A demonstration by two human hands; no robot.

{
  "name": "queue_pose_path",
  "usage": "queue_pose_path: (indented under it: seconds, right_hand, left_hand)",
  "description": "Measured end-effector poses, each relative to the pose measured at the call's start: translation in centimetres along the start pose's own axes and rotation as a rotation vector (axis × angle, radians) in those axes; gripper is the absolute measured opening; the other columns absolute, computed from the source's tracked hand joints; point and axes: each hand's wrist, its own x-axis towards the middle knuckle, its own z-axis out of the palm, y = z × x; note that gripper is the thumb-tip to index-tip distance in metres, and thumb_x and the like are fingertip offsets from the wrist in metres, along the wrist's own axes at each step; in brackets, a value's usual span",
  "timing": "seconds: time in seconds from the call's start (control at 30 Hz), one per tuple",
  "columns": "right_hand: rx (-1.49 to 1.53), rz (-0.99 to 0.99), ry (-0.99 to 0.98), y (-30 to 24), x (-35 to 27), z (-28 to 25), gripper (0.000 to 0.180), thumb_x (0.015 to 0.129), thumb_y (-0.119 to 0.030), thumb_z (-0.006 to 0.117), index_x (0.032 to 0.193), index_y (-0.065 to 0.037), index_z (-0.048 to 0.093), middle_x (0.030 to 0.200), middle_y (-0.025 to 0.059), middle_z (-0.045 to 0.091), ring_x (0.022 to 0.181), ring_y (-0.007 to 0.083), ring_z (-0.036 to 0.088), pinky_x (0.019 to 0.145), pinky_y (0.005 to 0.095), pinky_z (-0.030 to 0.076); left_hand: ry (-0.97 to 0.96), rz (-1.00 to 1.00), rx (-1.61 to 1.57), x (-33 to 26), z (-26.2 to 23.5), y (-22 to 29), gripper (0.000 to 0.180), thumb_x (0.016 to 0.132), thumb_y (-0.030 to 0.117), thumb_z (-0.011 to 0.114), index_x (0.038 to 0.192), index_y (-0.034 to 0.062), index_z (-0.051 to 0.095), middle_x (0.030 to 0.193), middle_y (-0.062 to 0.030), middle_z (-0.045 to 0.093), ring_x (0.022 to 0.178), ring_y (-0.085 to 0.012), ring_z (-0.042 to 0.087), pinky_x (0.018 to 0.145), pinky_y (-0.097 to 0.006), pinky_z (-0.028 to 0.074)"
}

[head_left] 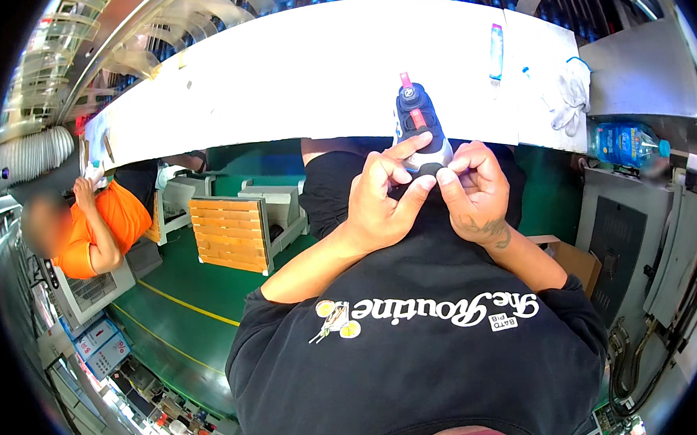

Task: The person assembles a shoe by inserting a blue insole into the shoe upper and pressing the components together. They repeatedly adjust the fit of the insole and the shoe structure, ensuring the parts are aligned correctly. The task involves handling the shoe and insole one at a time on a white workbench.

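Observation:
A black sneaker (418, 119) with a red pull tab, a red tongue patch and a white-and-blue side stands at the near edge of the white table (278, 79), its toe toward me. My left hand (383, 200) is closed at the toe, its index finger along the upper and its thumb at the tip. On the toe's other side, my right hand (477, 195) pinches with thumb and index finger at the tip edge. Between the two thumbs the toe tip looks dark; fingers partly hide what they grip there.
A blue tube with a pink end (497, 52) and white gloves (572, 95) lie on the table's right part. A large water bottle (628, 144) is beyond its right end. At left sits a co-worker in orange (112, 226), near a slatted wooden seat (231, 235).

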Motion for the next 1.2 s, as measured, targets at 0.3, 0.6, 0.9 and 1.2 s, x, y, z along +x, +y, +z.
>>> queue_pose_path:
  seconds: [0.3, 0.6, 0.9, 1.2]
  right_hand:
    - [-0.725, -0.197, -0.249, -3.9, 3.0, -2.7, 0.045, 0.084, -0.019, 0.085, 0.120, 0.001, 0.067, 0.116, 0.0180, 0.065, 0.109, 0.0333, 0.064, 0.097, 0.0430, 0.053]
    - [-0.538, -0.251, -0.454, -3.2, 3.9, -2.3, 0.034, 0.098, -0.009, 0.068, 0.129, 0.004, 0.071, 0.135, 0.0211, 0.068, 0.138, 0.0411, 0.060, 0.117, 0.0483, 0.047]
    - [-0.553, -0.265, -0.398, -3.2, 3.7, -1.6, 0.039, 0.086, -0.009, 0.082, 0.122, 0.003, 0.072, 0.123, 0.0186, 0.073, 0.130, 0.0412, 0.066, 0.110, 0.0485, 0.052]
    - [-0.474, -0.193, -0.408, -2.9, 4.0, -2.9, 0.037, 0.087, -0.007, 0.079, 0.122, 0.003, 0.070, 0.125, 0.0201, 0.073, 0.132, 0.0414, 0.066, 0.112, 0.0487, 0.051]
  left_hand:
    - [-0.174, -0.108, -0.114, 1.2, -0.9, 2.0, 0.047, 0.094, -0.007, 0.075, 0.121, 0.0036, 0.037, 0.146, -0.0334, 0.059, 0.121, -0.0246, 0.070, 0.095, -0.035, 0.063]
    - [0.032, 0.078, 0.570, 1.4, -1.6, 4.5, 0.047, 0.071, 0.013, 0.100, 0.100, 0.0045, 0.063, 0.108, -0.0134, 0.062, 0.096, -0.0280, 0.066, 0.078, -0.036, 0.058]
    - [0.020, 0.159, 0.526, 1.5, -2.4, 1.7, 0.051, 0.063, 0.008, 0.097, 0.100, 0.0052, 0.063, 0.098, -0.0121, 0.064, 0.091, -0.0297, 0.064, 0.077, -0.039, 0.053]
    - [-0.003, 0.175, 0.359, 0.7, -2.7, 0.9, 0.048, 0.071, 0.014, 0.100, 0.102, 0.0044, 0.065, 0.094, -0.0099, 0.067, 0.084, -0.0279, 0.067, 0.072, -0.037, 0.055]
